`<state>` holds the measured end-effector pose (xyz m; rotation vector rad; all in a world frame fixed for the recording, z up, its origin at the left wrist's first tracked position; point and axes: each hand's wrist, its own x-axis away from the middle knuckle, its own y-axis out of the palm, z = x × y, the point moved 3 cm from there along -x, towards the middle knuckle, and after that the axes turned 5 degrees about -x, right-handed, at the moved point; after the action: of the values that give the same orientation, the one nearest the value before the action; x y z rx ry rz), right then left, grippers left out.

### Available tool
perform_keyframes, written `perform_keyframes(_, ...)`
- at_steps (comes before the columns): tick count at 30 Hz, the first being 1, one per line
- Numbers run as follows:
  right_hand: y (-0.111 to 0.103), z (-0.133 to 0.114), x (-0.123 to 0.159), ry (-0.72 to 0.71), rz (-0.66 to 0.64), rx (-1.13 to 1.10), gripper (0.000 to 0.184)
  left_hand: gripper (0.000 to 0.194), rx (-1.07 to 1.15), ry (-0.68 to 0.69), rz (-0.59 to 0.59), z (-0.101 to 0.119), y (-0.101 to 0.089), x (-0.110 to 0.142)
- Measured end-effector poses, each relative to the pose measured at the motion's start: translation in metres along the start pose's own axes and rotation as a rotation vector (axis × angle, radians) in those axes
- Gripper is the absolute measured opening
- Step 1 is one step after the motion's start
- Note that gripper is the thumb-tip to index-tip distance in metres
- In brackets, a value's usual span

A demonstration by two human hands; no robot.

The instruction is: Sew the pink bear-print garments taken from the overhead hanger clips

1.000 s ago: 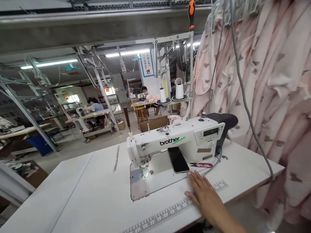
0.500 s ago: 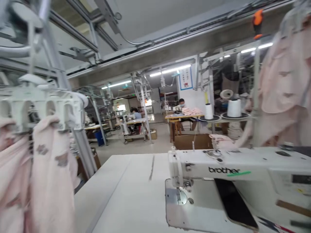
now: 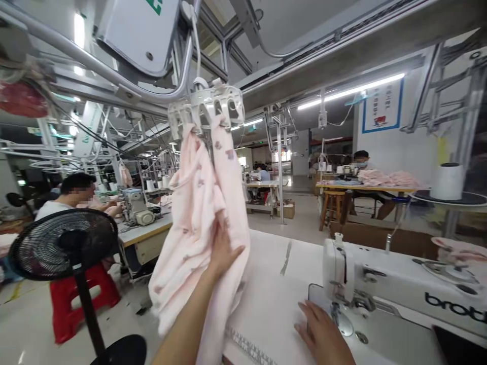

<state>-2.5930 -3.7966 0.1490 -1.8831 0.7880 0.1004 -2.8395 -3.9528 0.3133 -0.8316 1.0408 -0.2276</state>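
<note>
A pale pink plush garment (image 3: 194,203) with small darker patches hangs from a clear plastic clip hanger (image 3: 205,104). My left hand (image 3: 222,253) lies against its folds, thumb stretched out and fingers pointing up, partly hidden by cloth; I see no grip closed on it. Low on the right, my right hand (image 3: 321,329) is open, its fingers apart over the white table (image 3: 272,289) at the edge of the machine's metal plate. Just beyond it stands the needle end of a white Brother sewing machine (image 3: 399,284). A dark phone-like slab (image 3: 458,344) is partly cut off at the right.
A black fan (image 3: 64,243) and a red stool (image 3: 81,299) stand at the left. Overhead runs a metal rail (image 3: 125,91). A thread cone (image 3: 447,181) is behind the machine. Co-workers sit at other machines. A printed measuring scale (image 3: 251,347) lies along the table's near edge.
The view has swung left, so the hanging garment now sits near the middle and the sewing machine farther right. Both hands have come into view, the left one against the garment.
</note>
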Motion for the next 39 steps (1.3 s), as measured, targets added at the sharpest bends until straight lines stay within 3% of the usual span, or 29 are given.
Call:
perform_keyframes(3,0.009,0.003,-0.024,0.073,-0.039,0.042,0.048,0.097,-0.01,0.029,0.025,0.014,0.017,-0.034)
perform_keyframes(7,0.02,0.019,-0.026,0.052,-0.156,0.003,0.05,0.092,-0.034,-0.032,0.184,0.014,0.023,-0.066)
perform_keyframes(10,0.019,0.023,-0.019,0.071,-0.089,-0.044,0.049,0.074,-0.037,-0.078,0.285,0.011,0.025,-0.08)
perform_keyframes(13,0.017,0.02,-0.016,0.097,-0.011,-0.082,0.045,0.056,-0.039,-0.075,0.312,0.012,0.03,-0.082)
perform_keyframes(16,0.016,0.019,-0.017,0.112,0.005,-0.122,0.045,0.055,-0.08,-0.056,0.269,0.015,0.04,-0.075)
perform_keyframes(23,0.023,0.032,-0.017,0.192,-0.214,-0.211,0.054,0.073,-0.148,-0.123,0.105,0.029,0.079,-0.044)
perform_keyframes(28,0.014,0.023,-0.015,0.08,-0.06,-0.212,0.047,0.064,-0.013,-0.272,-0.025,0.063,0.129,0.011)
perform_keyframes(32,-0.002,0.004,-0.014,0.084,-0.042,-0.212,0.036,0.05,0.183,-0.362,-0.167,0.096,0.17,0.047)
perform_keyframes(35,-0.012,-0.005,-0.019,0.126,-0.019,-0.189,0.028,0.044,0.306,-0.367,-0.24,0.114,0.187,0.047)
perform_keyframes(39,-0.018,-0.008,-0.023,0.14,-0.006,-0.163,0.026,0.036,0.361,-0.356,-0.312,0.129,0.198,0.034)
